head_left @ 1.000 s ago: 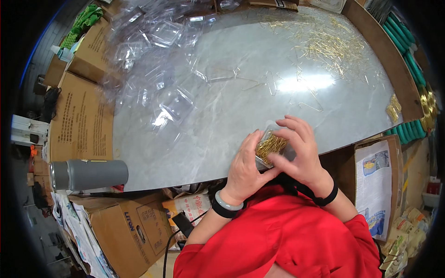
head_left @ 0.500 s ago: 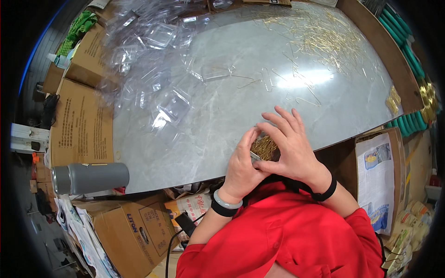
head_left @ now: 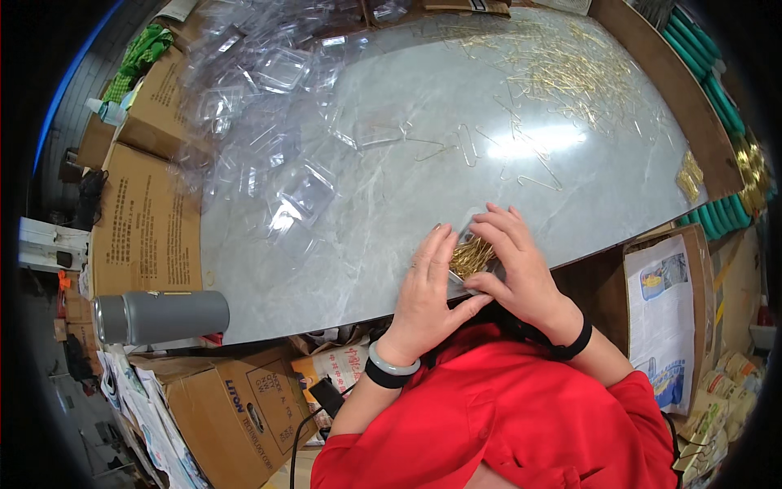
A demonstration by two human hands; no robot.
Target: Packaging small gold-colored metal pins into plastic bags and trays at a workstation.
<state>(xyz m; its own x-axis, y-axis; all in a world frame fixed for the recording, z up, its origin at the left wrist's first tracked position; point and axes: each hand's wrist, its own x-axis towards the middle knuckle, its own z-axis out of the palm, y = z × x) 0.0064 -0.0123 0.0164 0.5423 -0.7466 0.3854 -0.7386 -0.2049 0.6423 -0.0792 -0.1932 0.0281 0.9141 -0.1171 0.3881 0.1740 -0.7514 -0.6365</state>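
At the table's near edge, my hands cup a small clear plastic box [head_left: 456, 275] packed with a bundle of gold wire hooks [head_left: 472, 255]. My left hand [head_left: 419, 289] is curved along the left side of the box, its thumb stretched toward the right. My right hand [head_left: 521, 273] closes around the right side, fingers bent over the far rim and thumb at the near side. The fingers hide much of the box. Loose gold hooks [head_left: 468, 147] lie beyond my hands, and a large heap of gold hooks [head_left: 570, 81] spreads at the far right.
Many clear plastic boxes [head_left: 285, 69] pile up on the left of the grey table [head_left: 366, 220]. A grey bottle [head_left: 175, 316] lies at the near left corner. Cardboard cartons [head_left: 147, 220] line the left side. A small hook bundle [head_left: 690, 177] sits by the right edging.
The box and both hands have shifted slightly nearer. My left fingers have straightened and drawn apart from the right ones, exposing more of the hooks.
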